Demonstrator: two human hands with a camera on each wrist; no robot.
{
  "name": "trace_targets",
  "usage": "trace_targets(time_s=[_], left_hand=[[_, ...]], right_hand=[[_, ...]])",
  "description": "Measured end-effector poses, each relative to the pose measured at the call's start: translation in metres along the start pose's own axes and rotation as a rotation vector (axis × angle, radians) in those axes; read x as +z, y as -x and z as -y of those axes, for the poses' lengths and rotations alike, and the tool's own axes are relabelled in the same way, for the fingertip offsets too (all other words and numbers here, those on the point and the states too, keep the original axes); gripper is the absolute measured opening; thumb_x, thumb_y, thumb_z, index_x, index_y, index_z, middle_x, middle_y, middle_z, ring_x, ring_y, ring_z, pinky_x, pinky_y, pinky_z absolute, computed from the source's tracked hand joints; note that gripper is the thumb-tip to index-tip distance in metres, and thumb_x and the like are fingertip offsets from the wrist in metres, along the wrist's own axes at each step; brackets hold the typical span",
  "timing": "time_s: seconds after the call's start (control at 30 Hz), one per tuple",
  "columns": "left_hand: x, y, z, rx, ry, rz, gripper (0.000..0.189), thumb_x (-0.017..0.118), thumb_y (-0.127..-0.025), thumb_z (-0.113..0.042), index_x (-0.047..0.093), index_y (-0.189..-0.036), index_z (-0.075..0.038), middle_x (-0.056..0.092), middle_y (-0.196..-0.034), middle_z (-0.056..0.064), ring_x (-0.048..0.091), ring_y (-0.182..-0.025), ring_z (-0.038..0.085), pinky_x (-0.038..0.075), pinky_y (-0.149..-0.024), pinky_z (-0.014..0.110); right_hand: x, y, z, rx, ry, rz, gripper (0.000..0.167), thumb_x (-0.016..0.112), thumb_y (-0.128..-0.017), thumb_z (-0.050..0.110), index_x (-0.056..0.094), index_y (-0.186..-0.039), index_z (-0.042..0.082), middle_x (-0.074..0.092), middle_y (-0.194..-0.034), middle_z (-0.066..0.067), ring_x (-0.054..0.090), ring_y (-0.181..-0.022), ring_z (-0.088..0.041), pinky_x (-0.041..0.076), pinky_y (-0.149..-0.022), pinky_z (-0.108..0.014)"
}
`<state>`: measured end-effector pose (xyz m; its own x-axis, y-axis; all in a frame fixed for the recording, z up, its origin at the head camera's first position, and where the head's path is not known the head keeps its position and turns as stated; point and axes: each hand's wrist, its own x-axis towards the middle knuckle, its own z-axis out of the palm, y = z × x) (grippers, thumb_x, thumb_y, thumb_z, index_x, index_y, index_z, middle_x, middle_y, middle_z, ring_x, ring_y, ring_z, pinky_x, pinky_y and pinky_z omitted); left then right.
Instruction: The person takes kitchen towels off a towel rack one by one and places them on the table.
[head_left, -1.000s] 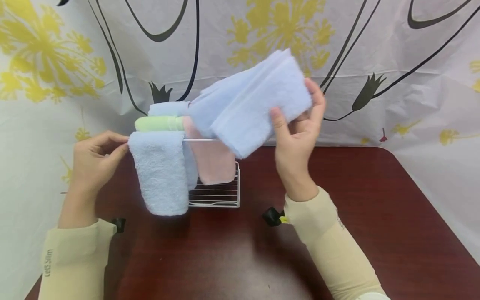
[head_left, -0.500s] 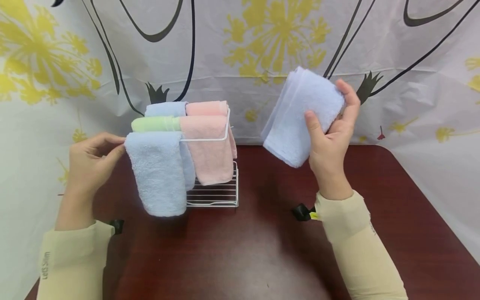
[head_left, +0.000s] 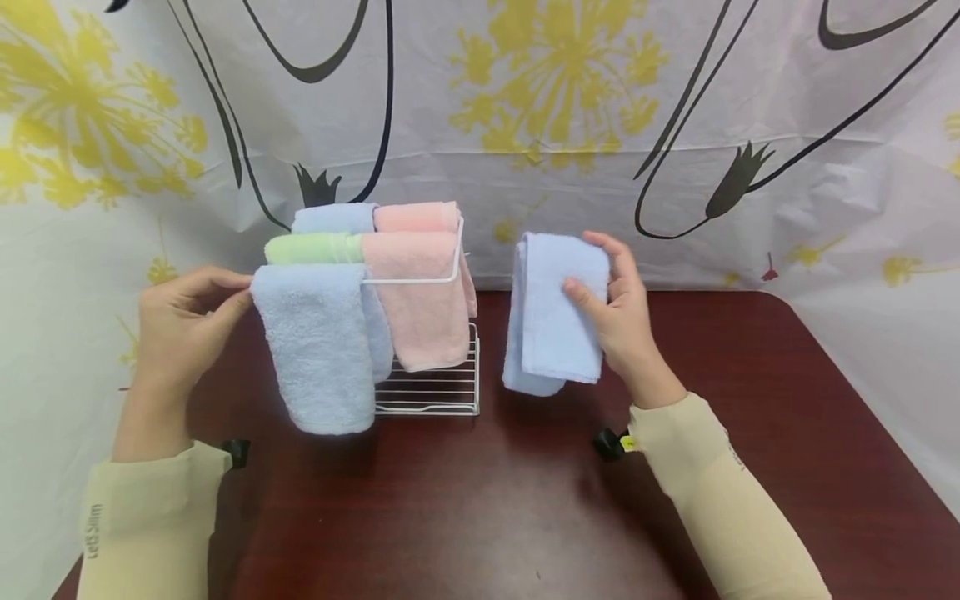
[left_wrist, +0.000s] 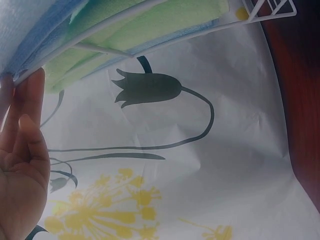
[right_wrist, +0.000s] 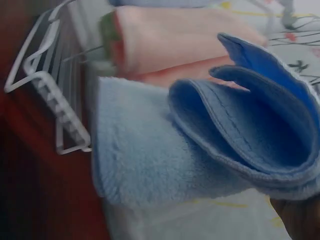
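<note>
A white wire towel rack (head_left: 426,409) stands on the table, its upper rails hung with folded towels. On the front rail hangs a blue towel (head_left: 318,354), with a green towel (head_left: 309,247) and a pink towel (head_left: 427,304) on the rail behind. My left hand (head_left: 183,329) pinches the rack's front left corner; the left wrist view shows its fingertips at the white bar (left_wrist: 95,32) beside blue cloth. To the right of the rack, my right hand (head_left: 626,321) holds a folded light-blue towel (head_left: 562,308) between thumb and fingers, its layers hanging down.
Another blue towel (head_left: 333,218) and a pink one (head_left: 415,217) hang on the rear rail. The dark red table (head_left: 450,508) extends forward and right of the rack. A white curtain (head_left: 555,192) with yellow flowers rises behind.
My right hand first drew the blue towel away from the rack to the right, then lowered it and came slightly back left. The towel now hangs more upright. My left hand stays at the rack corner.
</note>
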<state>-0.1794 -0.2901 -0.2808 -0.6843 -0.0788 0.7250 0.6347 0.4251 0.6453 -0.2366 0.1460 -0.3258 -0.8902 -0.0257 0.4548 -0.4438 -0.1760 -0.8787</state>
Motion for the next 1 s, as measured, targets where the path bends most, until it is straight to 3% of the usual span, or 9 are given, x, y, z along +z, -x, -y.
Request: trace_targets(time_s=[0.23, 0.5, 0.7, 0.8, 1.0], left_hand=[[0.001, 0.000, 0.002, 0.013, 0.015, 0.001, 0.016, 0.064, -0.078, 0.023, 0.073, -0.087, 0.013, 0.073, -0.081, -0.017, 0.063, -0.064, -0.002, 0.050, -0.062, 0.007], [0.003, -0.003, 0.000, 0.024, -0.014, 0.001, 0.010, 0.065, -0.079, 0.021, 0.070, -0.087, 0.017, 0.072, -0.080, -0.019, 0.061, -0.062, -0.004, 0.048, -0.059, 0.007], [0.004, -0.004, 0.002, 0.026, 0.033, 0.001, 0.011, 0.064, -0.079, 0.022, 0.070, -0.086, 0.017, 0.073, -0.080, -0.017, 0.063, -0.064, -0.004, 0.049, -0.060, 0.007], [0.003, -0.003, 0.002, 0.021, 0.036, -0.011, 0.015, 0.064, -0.078, 0.022, 0.073, -0.084, 0.012, 0.073, -0.079, -0.016, 0.063, -0.064, -0.003, 0.050, -0.061, 0.007], [0.002, -0.001, 0.003, 0.014, 0.019, -0.014, 0.021, 0.065, -0.078, 0.022, 0.076, -0.083, 0.005, 0.073, -0.079, -0.016, 0.061, -0.063, -0.004, 0.048, -0.058, 0.008]], right_hand=[[-0.003, -0.003, -0.041, 0.188, 0.089, 0.115, 0.055, 0.066, -0.093, 0.004, 0.045, -0.143, 0.018, 0.063, -0.106, 0.003, 0.068, -0.079, -0.009, 0.060, -0.062, -0.026], [-0.006, -0.014, -0.072, 0.232, 0.163, 0.115, 0.057, 0.069, -0.092, 0.008, 0.046, -0.143, 0.013, 0.065, -0.108, 0.005, 0.067, -0.080, -0.008, 0.058, -0.064, -0.024], [-0.011, -0.023, -0.092, 0.294, 0.181, 0.135, 0.055, 0.067, -0.094, 0.010, 0.045, -0.144, 0.016, 0.065, -0.102, 0.006, 0.066, -0.077, -0.007, 0.057, -0.065, -0.023], [-0.012, -0.026, -0.101, 0.338, 0.180, 0.158, 0.058, 0.066, -0.095, 0.010, 0.041, -0.147, 0.013, 0.065, -0.102, 0.004, 0.067, -0.076, -0.007, 0.057, -0.065, -0.024], [-0.016, -0.028, -0.114, 0.432, 0.256, 0.215, 0.063, 0.064, -0.096, 0.012, 0.035, -0.152, 0.014, 0.063, -0.116, -0.014, 0.068, -0.073, -0.010, 0.059, -0.065, -0.027]])
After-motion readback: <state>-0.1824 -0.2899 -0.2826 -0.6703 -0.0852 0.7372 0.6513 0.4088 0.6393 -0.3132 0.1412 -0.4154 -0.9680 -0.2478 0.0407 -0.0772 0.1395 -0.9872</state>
